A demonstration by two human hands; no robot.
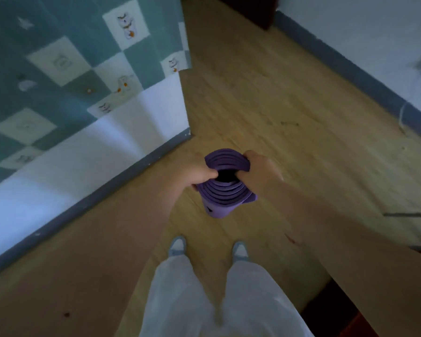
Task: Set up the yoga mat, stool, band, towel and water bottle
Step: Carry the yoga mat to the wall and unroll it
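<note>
A purple rolled-up yoga mat (225, 193) stands on end in front of me, its spiral top facing the camera. My left hand (199, 175) grips the roll's left side at the top rim, fingers curled into the dark hollow core. My right hand (258, 170) grips the right side of the rim the same way. The mat's lower end hangs just above or on the wooden floor ahead of my feet; which one I cannot tell. Stool, band, towel and water bottle are out of view.
A bed with a teal-and-white checkered blanket (58, 69) and white sheet fills the left. Wooden floor (265, 105) stretches ahead. A white wall with a blue skirting board (350, 69) runs along the right. My two feet (209, 248) stand just behind the mat.
</note>
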